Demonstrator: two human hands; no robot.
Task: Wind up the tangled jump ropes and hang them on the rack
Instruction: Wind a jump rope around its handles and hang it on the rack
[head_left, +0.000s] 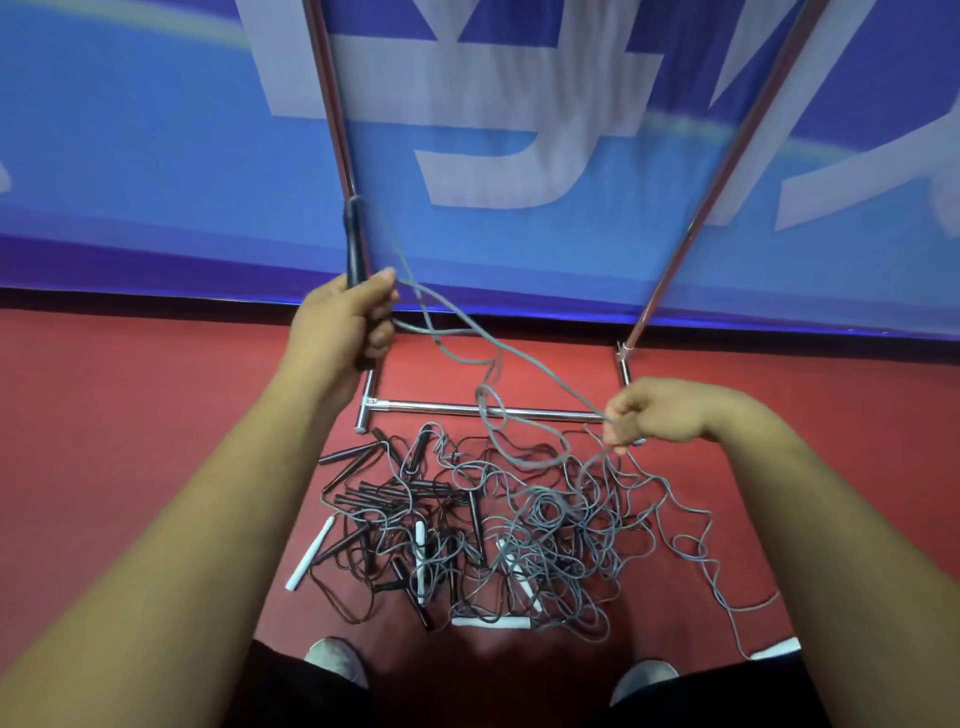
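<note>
Nearest the camera, two grey shoe tips, left shoe (336, 661) and right shoe (644, 678), stand on the red floor (130, 395). Just beyond them lies the pile of tangled jump ropes (540, 519): grey and dark cords looped over one another, with black handles (353, 454) clustered on its left side and several white handles (310, 554) scattered through it. One grey strand trails off to the right of the pile. Above the pile's far right edge, the right hand (657, 413) is closed, its fingertips pinching a grey cord (519, 358). From the pinch, the cord drops in loops into the pile and also runs up and to the left, crossing in front of the rack's base. The left hand (343, 322) is raised higher and clenched around a black handle (356, 244), which stands upright out of the fist; the grey cord leaves the handle's top and passes down beside the hand. The chrome rack (441, 408) stands behind the pile, its horizontal base bar on the floor and its two uprights rising out of frame; no rope hangs on the part in view. Behind the rack is a blue banner (130, 156) with large white characters.
</note>
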